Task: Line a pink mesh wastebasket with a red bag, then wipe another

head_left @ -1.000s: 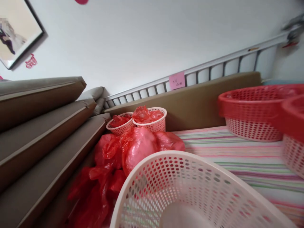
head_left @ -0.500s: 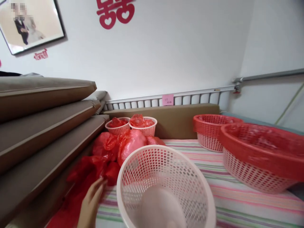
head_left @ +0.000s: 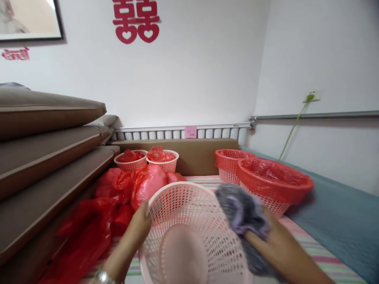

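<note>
Left hand (head_left: 141,223) gripping left rim of pale basket (head_left: 174,209) | right hand (head_left: 274,240) clasping grey cloth (head_left: 242,209) at basket's right rim | basket tilted, mouth toward camera, over striped sheet (head_left: 318,248), between red plastic bags (head_left: 151,183) and two red-lined baskets (head_left: 275,177)

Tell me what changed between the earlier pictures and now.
The left hand, beside the red bags half a second ago, has moved right and taken hold of the pale basket by its left rim. The right hand has come into view, gripping a gray cloth at the basket's right side. The view has shifted; the bags, red-lined baskets and stacked cushions stayed put.
</note>
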`<act>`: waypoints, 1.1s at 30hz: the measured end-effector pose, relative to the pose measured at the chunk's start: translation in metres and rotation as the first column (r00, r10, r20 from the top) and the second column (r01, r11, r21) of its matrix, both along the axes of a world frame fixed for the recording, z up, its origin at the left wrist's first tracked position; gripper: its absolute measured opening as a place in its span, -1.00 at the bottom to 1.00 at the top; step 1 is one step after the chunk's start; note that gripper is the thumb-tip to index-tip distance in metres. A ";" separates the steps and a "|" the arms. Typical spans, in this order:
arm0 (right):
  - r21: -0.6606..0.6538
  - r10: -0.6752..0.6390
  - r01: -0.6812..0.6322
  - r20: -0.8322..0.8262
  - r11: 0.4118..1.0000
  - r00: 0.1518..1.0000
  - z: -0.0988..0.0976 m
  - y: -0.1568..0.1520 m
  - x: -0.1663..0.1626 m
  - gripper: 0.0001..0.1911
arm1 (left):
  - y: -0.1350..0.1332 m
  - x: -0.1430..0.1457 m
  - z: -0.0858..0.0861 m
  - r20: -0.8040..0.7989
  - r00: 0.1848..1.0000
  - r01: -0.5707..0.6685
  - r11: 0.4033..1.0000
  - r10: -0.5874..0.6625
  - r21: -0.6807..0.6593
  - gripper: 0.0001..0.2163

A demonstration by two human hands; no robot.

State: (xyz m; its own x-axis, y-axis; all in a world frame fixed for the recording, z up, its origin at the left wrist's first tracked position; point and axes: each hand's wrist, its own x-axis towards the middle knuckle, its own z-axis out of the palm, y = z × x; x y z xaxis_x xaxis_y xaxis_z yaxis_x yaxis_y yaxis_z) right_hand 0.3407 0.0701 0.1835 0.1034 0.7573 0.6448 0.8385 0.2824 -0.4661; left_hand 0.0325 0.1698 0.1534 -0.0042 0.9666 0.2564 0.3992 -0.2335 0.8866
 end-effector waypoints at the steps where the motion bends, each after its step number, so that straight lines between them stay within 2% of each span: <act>1: -0.022 0.087 -0.085 0.080 0.996 0.993 0.009 0.009 -0.018 -0.38 | -0.010 0.003 -0.001 -0.015 1.000 -0.003 1.000 0.004 0.030 -0.64; 3: -0.043 0.243 -0.240 0.286 0.970 0.927 0.024 0.026 -0.062 -0.29 | -0.028 0.010 -0.003 -0.076 0.997 -0.022 0.991 0.032 0.131 -0.59; 5: -0.078 0.359 -0.368 0.471 0.927 0.806 0.032 0.039 -0.106 -0.29 | -0.043 0.017 -0.009 -0.147 0.985 -0.053 0.969 0.091 0.241 -0.60; 7: -0.100 0.392 -0.413 0.572 0.905 0.720 0.034 0.046 -0.138 -0.42 | -0.052 0.022 -0.017 -0.185 0.973 -0.083 0.956 0.139 0.281 -0.64; 9: -0.113 0.386 -0.402 0.596 0.909 0.704 0.031 0.048 -0.150 -0.58 | -0.060 0.025 -0.023 -0.199 0.971 -0.076 0.957 0.135 0.282 -0.61; 11: -0.114 0.358 -0.361 0.576 0.925 0.735 0.028 0.048 -0.144 -0.65 | -0.066 0.029 -0.027 -0.205 0.974 -0.023 0.945 0.094 0.326 -0.53; 13: -0.106 0.299 -0.290 0.545 0.951 0.783 0.026 0.050 -0.125 -0.65 | -0.072 0.033 -0.027 -0.197 0.980 0.034 0.932 0.040 0.361 -0.46; 16: -0.135 0.126 -0.068 0.479 0.988 0.869 0.022 0.055 -0.083 -0.67 | -0.078 0.036 -0.028 -0.153 0.988 0.032 0.950 0.017 0.312 -0.47; 19: -0.248 -0.087 0.204 0.413 0.947 0.907 0.013 0.056 -0.036 -0.78 | -0.082 0.036 -0.032 -0.105 0.994 0.007 0.972 0.018 0.235 -0.50; 21: -0.320 -0.158 0.292 0.385 0.901 0.909 0.006 0.051 -0.011 -0.79 | -0.086 0.036 -0.036 -0.086 0.996 0.011 0.976 0.008 0.217 -0.50; 24: -0.388 -0.170 0.321 0.376 0.864 0.911 0.001 0.042 0.009 -0.78 | -0.094 0.038 -0.042 -0.078 0.997 -0.005 0.975 0.023 0.223 -0.48; 27: -0.371 -0.146 0.317 0.421 0.873 0.895 0.008 0.038 0.004 -0.79 | -0.099 0.041 -0.041 -0.112 0.991 -0.051 0.972 0.079 0.230 -0.49; 30: -0.284 -0.126 0.288 0.477 0.914 0.870 0.022 0.039 -0.026 -0.78 | -0.101 0.048 -0.034 -0.168 0.981 -0.047 0.964 0.093 0.260 -0.52; 33: -0.185 0.005 0.105 0.514 0.977 0.858 0.034 0.037 -0.070 -0.75 | -0.100 0.056 -0.028 -0.185 0.981 0.010 0.945 0.053 0.326 -0.51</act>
